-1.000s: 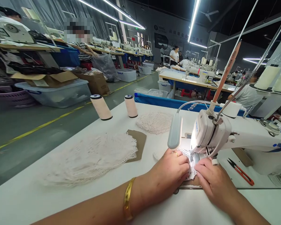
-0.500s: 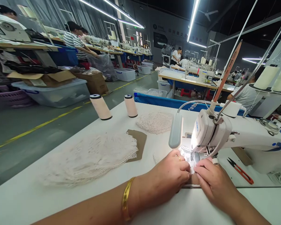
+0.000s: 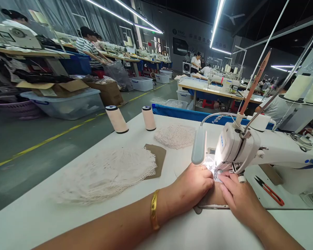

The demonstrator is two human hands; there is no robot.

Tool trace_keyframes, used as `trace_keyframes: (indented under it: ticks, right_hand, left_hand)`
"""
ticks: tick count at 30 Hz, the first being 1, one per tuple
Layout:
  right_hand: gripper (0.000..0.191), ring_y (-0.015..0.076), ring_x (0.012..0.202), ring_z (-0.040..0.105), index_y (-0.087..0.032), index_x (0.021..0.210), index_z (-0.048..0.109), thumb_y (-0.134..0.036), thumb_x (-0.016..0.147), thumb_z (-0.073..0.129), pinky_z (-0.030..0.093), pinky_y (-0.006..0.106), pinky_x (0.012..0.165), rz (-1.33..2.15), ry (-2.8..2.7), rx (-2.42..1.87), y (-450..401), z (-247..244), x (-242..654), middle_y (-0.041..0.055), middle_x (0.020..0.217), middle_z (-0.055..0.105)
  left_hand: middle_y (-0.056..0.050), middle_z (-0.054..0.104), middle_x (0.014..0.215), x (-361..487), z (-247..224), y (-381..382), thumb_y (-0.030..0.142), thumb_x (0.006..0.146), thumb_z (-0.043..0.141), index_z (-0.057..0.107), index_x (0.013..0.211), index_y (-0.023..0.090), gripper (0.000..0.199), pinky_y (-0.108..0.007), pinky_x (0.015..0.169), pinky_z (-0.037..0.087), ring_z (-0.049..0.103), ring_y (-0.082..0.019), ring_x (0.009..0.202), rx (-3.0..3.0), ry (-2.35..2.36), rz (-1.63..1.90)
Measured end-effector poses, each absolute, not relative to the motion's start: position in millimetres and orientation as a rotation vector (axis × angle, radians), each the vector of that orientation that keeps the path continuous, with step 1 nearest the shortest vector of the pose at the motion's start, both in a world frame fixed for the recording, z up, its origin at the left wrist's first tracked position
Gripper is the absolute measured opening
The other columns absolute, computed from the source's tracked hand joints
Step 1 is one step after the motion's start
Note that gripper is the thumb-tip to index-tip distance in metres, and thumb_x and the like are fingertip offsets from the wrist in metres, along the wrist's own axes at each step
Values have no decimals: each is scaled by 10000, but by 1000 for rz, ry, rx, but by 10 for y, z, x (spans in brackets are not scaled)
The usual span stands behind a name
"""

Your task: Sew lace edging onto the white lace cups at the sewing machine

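Note:
A white sewing machine (image 3: 232, 146) stands at the right, its lamp (image 3: 199, 146) lighting the needle area. White lace fabric (image 3: 210, 161) lies under the needle area, mostly hidden by the fingers. My left hand (image 3: 198, 182), with a gold bracelet at the wrist, is closed on the lace left of the presser foot. My right hand (image 3: 236, 192) has its fingers together on the lace edge, just right of and in front of the foot. A large pile of lace pieces (image 3: 106, 173) and a smaller pile (image 3: 174, 136) lie on the white table (image 3: 88, 222).
Red-handled thread snips (image 3: 270, 191) lie right of my right hand. Two thread cones (image 3: 117, 119) stand on the table's far edge. Brown card (image 3: 158, 159) shows beneath the large pile. Beyond are other machines, plastic bins (image 3: 142, 84) and several people.
My left hand has moved slightly forward and right, and my right hand slightly forward. Less lace shows between them. The view has shifted a little.

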State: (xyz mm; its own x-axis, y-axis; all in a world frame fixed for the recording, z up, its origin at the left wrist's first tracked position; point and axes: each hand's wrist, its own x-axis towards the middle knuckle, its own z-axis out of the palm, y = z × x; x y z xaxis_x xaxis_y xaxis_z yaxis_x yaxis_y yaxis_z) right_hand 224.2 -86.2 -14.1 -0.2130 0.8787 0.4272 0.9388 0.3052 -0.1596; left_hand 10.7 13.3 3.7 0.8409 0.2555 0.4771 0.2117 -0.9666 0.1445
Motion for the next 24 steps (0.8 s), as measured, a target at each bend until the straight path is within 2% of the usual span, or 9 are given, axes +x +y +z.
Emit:
trace_keyframes:
  ticks: [6, 13, 18, 22, 24]
  right_hand:
    - [321, 282, 953, 728, -247, 1288, 688, -215, 1044, 482, 610, 399, 771, -216, -2124, -1588, -858, -182, 2232, 123, 1176, 739]
    - [307, 288, 997, 743, -260, 1280, 672, -223, 1067, 455, 616, 409, 772, -200, -2104, -1545, -851, -258, 2249, 113, 1189, 734]
    - [280, 282, 1011, 753, -272, 1233, 689, -242, 1075, 461, 626, 391, 758, -203, -2088, -1510, -827, -277, 2293, 104, 1175, 748]
    - [264, 272, 973, 772, -263, 1243, 695, -268, 1074, 492, 633, 364, 711, -267, -2115, -1445, -793, -344, 2349, 114, 1175, 760]
    - [272, 277, 969, 775, -259, 1238, 699, -280, 1081, 477, 633, 367, 705, -307, -2107, -1418, -769, -393, 2366, 122, 1156, 769]
  left_hand:
    - [-37, 724, 879, 143, 22, 179, 132, 1041, 466, 710, 819, 168, 332, -362, 828, 426, 594, -199, 788, 2968, 439, 836]
    - [-32, 683, 865, 174, -9, 133, 178, 1029, 530, 621, 774, 177, 271, -307, 696, 436, 595, -191, 768, 2955, 613, 755]
    - [-41, 657, 896, 210, 1, 134, 128, 932, 610, 562, 779, 193, 172, -318, 739, 485, 605, -210, 809, 2830, 808, 725]
    - [-89, 659, 957, 146, 62, 186, 265, 889, 712, 592, 876, 195, 139, -387, 802, 528, 614, -271, 879, 2756, 928, 745]
    - [-93, 659, 929, 98, 90, 225, 271, 892, 695, 609, 915, 191, 120, -398, 815, 531, 618, -280, 881, 2706, 961, 737]
